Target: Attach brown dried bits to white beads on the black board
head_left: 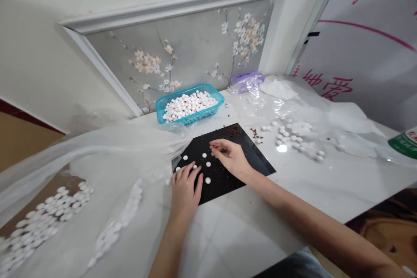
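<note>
A black mat [257,160] lies on the white table with several small white round seeds [207,180] scattered over it. My left hand [185,189] rests flat on the mat's near left edge, fingers stretched out beside two of the seeds. My right hand [230,153] hovers over the middle of the mat with its fingers curled into a pinch; whatever is inside them is too small to make out. A small heap of dark reddish bits [232,130] lies at the mat's far edge.
A turquoise basket [163,105] full of white seeds stands by the wall. Clear plastic sheeting [107,156] drapes left, with more white seeds [45,219] under it. Loose seeds [293,137] lie on plastic to the right, near a purple bag [246,80] and a green packet [405,143].
</note>
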Demonstrator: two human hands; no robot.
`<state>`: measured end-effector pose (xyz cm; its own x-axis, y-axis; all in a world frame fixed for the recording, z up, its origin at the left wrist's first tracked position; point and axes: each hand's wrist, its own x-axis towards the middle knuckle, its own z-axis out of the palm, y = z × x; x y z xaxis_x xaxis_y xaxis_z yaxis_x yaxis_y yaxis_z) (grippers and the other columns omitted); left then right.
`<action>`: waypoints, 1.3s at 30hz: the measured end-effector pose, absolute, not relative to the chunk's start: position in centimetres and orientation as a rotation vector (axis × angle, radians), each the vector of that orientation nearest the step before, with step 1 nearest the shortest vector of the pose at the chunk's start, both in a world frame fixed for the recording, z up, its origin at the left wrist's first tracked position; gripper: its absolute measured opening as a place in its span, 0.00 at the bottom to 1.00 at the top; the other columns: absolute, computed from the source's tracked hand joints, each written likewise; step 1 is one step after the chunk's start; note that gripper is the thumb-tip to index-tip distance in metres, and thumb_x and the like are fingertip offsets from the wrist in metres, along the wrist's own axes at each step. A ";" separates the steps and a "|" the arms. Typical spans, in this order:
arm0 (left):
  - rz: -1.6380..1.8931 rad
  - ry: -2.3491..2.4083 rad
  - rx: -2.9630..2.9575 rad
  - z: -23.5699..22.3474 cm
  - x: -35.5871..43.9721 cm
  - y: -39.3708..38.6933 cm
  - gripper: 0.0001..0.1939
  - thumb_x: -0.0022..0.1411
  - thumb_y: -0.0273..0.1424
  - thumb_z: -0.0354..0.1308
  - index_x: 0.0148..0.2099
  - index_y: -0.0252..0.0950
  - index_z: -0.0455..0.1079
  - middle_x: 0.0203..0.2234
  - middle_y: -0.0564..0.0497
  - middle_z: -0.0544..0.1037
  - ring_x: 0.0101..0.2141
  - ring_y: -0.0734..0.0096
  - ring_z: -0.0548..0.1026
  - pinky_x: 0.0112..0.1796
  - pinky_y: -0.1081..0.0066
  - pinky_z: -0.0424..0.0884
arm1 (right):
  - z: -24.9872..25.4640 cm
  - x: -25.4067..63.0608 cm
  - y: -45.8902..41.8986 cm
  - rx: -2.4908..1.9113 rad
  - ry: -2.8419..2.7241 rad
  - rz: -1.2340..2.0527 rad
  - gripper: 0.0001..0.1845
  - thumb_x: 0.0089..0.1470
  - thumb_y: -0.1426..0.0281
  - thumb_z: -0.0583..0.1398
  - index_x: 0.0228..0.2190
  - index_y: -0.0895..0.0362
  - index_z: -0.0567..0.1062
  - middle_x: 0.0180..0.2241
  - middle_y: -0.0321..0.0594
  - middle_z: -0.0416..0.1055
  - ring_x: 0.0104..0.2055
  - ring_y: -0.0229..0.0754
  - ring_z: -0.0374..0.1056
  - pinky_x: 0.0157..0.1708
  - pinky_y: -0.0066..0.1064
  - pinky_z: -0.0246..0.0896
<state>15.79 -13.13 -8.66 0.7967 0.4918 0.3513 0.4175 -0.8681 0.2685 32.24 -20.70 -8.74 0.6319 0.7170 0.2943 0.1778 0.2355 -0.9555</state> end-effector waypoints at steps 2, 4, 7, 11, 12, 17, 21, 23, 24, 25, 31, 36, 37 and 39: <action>0.633 0.741 2.800 -8.9 15.7 -12.9 0.12 0.62 0.27 0.49 0.44 0.39 0.72 0.43 0.46 0.76 0.44 0.59 0.71 0.44 0.57 0.64 | -8.9 31.9 -20.7 -1.346 -0.866 0.444 0.13 0.52 0.63 0.58 0.34 0.60 0.74 0.30 0.43 0.72 0.27 0.40 0.70 0.27 0.28 0.70; 0.690 0.740 2.762 -9.0 15.6 -12.8 0.13 0.62 0.26 0.49 0.43 0.39 0.73 0.41 0.47 0.76 0.42 0.61 0.72 0.43 0.59 0.65 | -9.1 31.6 -20.7 -1.357 -0.863 0.473 0.14 0.52 0.62 0.57 0.34 0.60 0.75 0.31 0.43 0.73 0.27 0.40 0.71 0.28 0.30 0.71; 0.827 0.694 2.631 -8.8 15.6 -12.8 0.12 0.62 0.27 0.49 0.45 0.39 0.72 0.40 0.47 0.76 0.42 0.64 0.73 0.43 0.62 0.66 | -9.3 31.2 -20.8 -1.318 -0.884 0.546 0.14 0.53 0.61 0.58 0.34 0.59 0.76 0.32 0.42 0.74 0.32 0.44 0.73 0.33 0.32 0.72; 0.898 0.789 2.306 -8.2 15.7 -13.4 0.12 0.61 0.32 0.53 0.46 0.38 0.70 0.38 0.47 0.77 0.36 0.68 0.74 0.39 0.67 0.69 | -9.2 30.9 -21.0 -1.280 -0.988 0.557 0.12 0.54 0.63 0.59 0.35 0.58 0.76 0.33 0.42 0.74 0.35 0.44 0.72 0.35 0.32 0.71; 0.890 0.831 2.215 -8.0 15.7 -13.6 0.11 0.60 0.33 0.54 0.45 0.38 0.70 0.37 0.48 0.77 0.35 0.69 0.74 0.38 0.68 0.70 | -9.1 30.9 -21.0 -1.284 -1.031 0.533 0.11 0.55 0.64 0.58 0.35 0.58 0.76 0.32 0.41 0.73 0.33 0.42 0.72 0.33 0.30 0.70; 0.857 0.905 1.842 -7.3 15.8 -14.0 0.13 0.58 0.38 0.56 0.43 0.37 0.72 0.38 0.47 0.77 0.36 0.68 0.75 0.37 0.70 0.71 | -9.0 30.4 -21.0 -1.359 -1.149 0.423 0.09 0.56 0.69 0.56 0.33 0.58 0.76 0.32 0.41 0.70 0.31 0.38 0.69 0.24 0.23 0.64; 0.849 0.902 1.718 -7.3 16.1 -14.2 0.14 0.56 0.37 0.58 0.43 0.37 0.72 0.36 0.47 0.77 0.36 0.69 0.75 0.37 0.71 0.72 | -9.2 29.9 -21.0 -1.344 -1.172 0.390 0.09 0.57 0.70 0.56 0.33 0.58 0.77 0.33 0.42 0.69 0.31 0.37 0.67 0.22 0.22 0.62; 0.844 0.892 1.645 -7.4 16.3 -14.2 0.15 0.53 0.36 0.61 0.43 0.37 0.71 0.36 0.48 0.77 0.36 0.70 0.75 0.37 0.72 0.72 | -9.2 29.8 -21.0 -1.318 -1.196 0.351 0.10 0.57 0.70 0.56 0.33 0.58 0.78 0.34 0.42 0.70 0.30 0.36 0.67 0.22 0.23 0.61; 0.838 0.886 1.614 -7.4 16.3 -14.2 0.16 0.52 0.36 0.62 0.43 0.36 0.71 0.35 0.48 0.77 0.36 0.71 0.75 0.36 0.73 0.72 | -9.2 29.7 -21.1 -1.304 -1.203 0.335 0.10 0.57 0.70 0.56 0.34 0.58 0.78 0.33 0.42 0.70 0.29 0.36 0.66 0.22 0.23 0.61; 0.829 0.879 1.594 -7.5 16.4 -14.2 0.15 0.51 0.35 0.63 0.42 0.36 0.71 0.34 0.48 0.77 0.35 0.71 0.75 0.36 0.73 0.72 | -9.2 29.7 -21.2 -1.297 -1.209 0.317 0.10 0.57 0.70 0.56 0.35 0.58 0.78 0.33 0.42 0.70 0.27 0.35 0.66 0.22 0.23 0.60; 0.750 0.834 1.570 -7.6 16.4 -14.3 0.11 0.51 0.34 0.62 0.36 0.34 0.72 0.32 0.48 0.78 0.35 0.70 0.75 0.37 0.72 0.72 | -8.9 29.7 -21.8 -1.356 -1.275 0.232 0.11 0.59 0.71 0.54 0.42 0.56 0.74 0.33 0.39 0.70 0.23 0.33 0.63 0.23 0.23 0.61; 0.706 0.881 1.511 -7.0 16.6 -14.5 0.13 0.50 0.35 0.63 0.37 0.34 0.75 0.34 0.47 0.79 0.36 0.67 0.76 0.40 0.69 0.72 | -8.8 29.6 -22.2 -1.351 -1.339 0.234 0.12 0.61 0.71 0.51 0.45 0.56 0.68 0.36 0.40 0.69 0.27 0.35 0.65 0.27 0.24 0.61; 0.705 0.896 1.500 -6.9 16.6 -14.5 0.13 0.49 0.35 0.63 0.37 0.34 0.75 0.33 0.47 0.79 0.36 0.67 0.76 0.40 0.68 0.72 | -8.8 29.5 -22.2 -1.354 -1.335 0.242 0.11 0.61 0.71 0.51 0.45 0.56 0.67 0.34 0.38 0.69 0.24 0.34 0.63 0.25 0.23 0.60; 0.705 0.917 1.482 -6.8 16.6 -14.5 0.13 0.48 0.36 0.64 0.37 0.34 0.76 0.31 0.48 0.80 0.35 0.67 0.76 0.39 0.69 0.72 | -8.9 29.4 -22.2 -1.358 -1.328 0.257 0.11 0.61 0.71 0.51 0.46 0.55 0.64 0.30 0.35 0.68 0.19 0.32 0.59 0.22 0.23 0.58</action>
